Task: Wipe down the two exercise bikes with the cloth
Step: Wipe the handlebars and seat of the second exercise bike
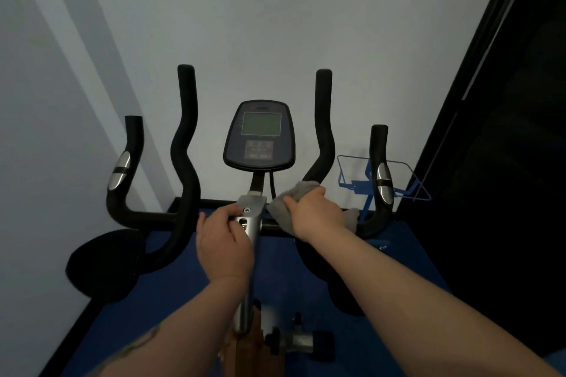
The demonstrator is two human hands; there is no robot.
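We look down at one exercise bike (251,254) that stands on a blue floor (171,300) close to a pale wall (275,24). A dark tall panel (505,131) fills the right side. We see only this one bike.

The bike has black handlebars (183,138) that curl up on both sides, with two inner bars and two outer bars. Each outer bar has a shiny silver pad (118,171). In the middle sits the screen box (259,135) with a grey-green screen and buttons under it. A silver post (249,242) runs down from under the screen box toward us. Behind the right outer bar there is a blue wire holder (382,180).

Our left hand (223,242) wraps around the top of the silver post, with the thumb lying on the flat silver plate there. Our right hand (315,214) holds the grey cloth (291,202) with bent fingers and presses it on the handlebar, just to the right of the post and at the foot of the right inner bar. The cloth is bunched up, and a bit of it pokes out on both sides of the hand.

Low down, near our arms, we see a small black knob (321,343) on a silver part.
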